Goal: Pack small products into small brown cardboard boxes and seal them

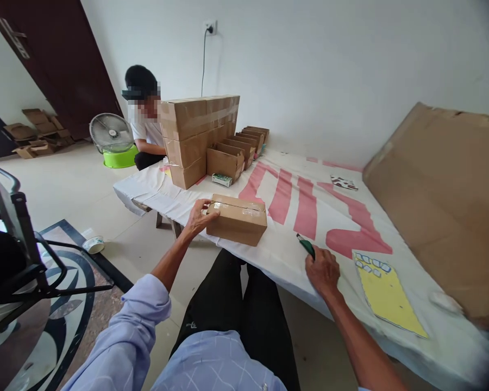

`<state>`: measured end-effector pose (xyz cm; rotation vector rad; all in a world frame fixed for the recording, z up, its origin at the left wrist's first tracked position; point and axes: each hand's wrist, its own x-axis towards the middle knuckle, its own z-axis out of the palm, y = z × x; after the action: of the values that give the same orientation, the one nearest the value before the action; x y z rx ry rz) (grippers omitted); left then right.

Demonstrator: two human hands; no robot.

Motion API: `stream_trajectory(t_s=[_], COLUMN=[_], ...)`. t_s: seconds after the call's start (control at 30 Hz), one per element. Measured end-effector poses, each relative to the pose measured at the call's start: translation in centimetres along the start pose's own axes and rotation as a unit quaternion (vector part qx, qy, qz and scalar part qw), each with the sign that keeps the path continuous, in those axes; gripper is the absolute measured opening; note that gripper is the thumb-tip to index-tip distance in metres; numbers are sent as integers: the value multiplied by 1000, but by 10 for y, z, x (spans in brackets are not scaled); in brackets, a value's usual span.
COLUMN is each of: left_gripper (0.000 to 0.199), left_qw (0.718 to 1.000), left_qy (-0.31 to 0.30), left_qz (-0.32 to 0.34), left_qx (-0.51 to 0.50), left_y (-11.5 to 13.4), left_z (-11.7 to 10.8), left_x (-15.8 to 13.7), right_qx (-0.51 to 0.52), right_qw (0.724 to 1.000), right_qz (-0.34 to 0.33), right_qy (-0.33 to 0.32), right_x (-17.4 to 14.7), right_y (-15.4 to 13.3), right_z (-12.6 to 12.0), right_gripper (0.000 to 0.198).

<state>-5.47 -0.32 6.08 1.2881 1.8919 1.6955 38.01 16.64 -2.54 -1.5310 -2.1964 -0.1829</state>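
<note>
A closed cardboard box (240,222) with clear tape on its top lies at the near edge of the cloth-covered table. My left hand (199,217) grips its left end, thumb on top and fingers at the far side. To the right of the box, my right hand (324,269) is closed around a green utility knife (306,246), resting on or just above the cloth; its dark tip points away to the left. Beside that hand lies a yellow sheet (387,296) with blue-outlined stickers along its far end.
Taped cartons (187,141) stand stacked at the table's far left, with several open boxes (224,163) and a small green-and-white packet (222,180) beside them. A large cardboard sheet (440,212) leans at right. Another person (146,125) sits beyond the stack. A metal-framed chair (24,244) stands left.
</note>
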Motion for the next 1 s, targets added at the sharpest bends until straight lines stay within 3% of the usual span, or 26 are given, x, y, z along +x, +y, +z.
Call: stream_trajectory(t_s=[0.2,0.43,0.57,0.63,0.73,0.87,0.93,1.0], left_gripper=[34,37,32,32,33,41,45,43], left_qw=[993,989,990,990,985,977,978,980], left_qy=[-61,-72,-46,-34,-37,-40,-43,-54], left_qz=[-1,8,17,8,-15,-48,-59,-60], left_qx=[-98,-127,-133,-137,-169,-205,-196,-183], left_y=[5,2,0,0,0,4,6,8], left_z=[13,25,35,39,42,41,40,39], left_x=[14,-3,-11,-10,-6,-3,-3,-2], right_qx=[3,7,100,201,355,531,548,534], right_qw=[1000,998,991,971,919,836,830,841], right_qz=[3,61,88,127,168,142,106,80], right_qy=[-4,-29,-12,20,33,8,15,33], right_x=[-4,-5,0,7,21,34,36,34], right_y=[0,1,3,-2,-26,-83,-110,-128], right_z=[-2,-7,-12,-15,-22,-40,-50,-59], right_gripper=[42,47,45,45,56,66,62,59])
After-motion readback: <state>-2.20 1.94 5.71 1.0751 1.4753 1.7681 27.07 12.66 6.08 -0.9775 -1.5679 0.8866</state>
